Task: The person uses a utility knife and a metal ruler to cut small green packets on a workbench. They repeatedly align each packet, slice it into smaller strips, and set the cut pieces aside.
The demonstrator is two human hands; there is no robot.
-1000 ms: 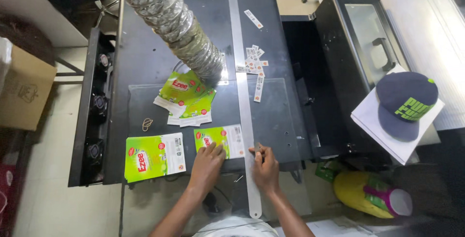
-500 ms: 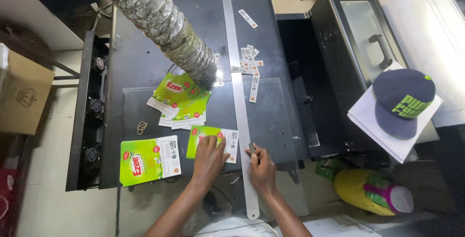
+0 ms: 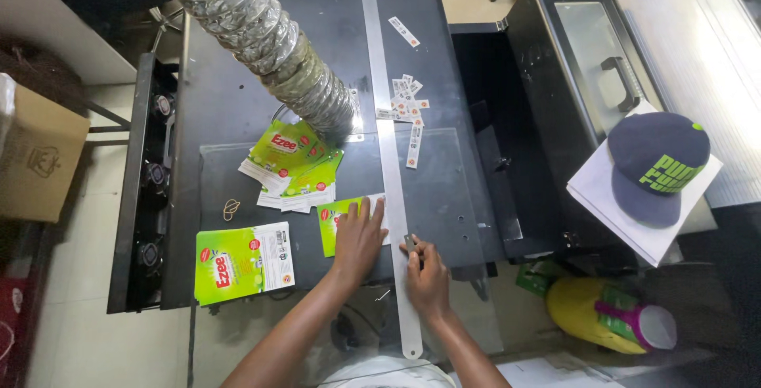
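I am pressing my left hand (image 3: 358,236) flat, fingers spread, on a green printed sheet (image 3: 339,221), pinning it against the long steel ruler (image 3: 388,158) that is running just to the right of my fingertips. My right hand (image 3: 428,275) is sitting on the other side of the ruler, curled around what looks like a small cutting blade (image 3: 414,245), though it is too small to be sure. Farther left of my left hand a larger green pouch (image 3: 242,261) is lying flat.
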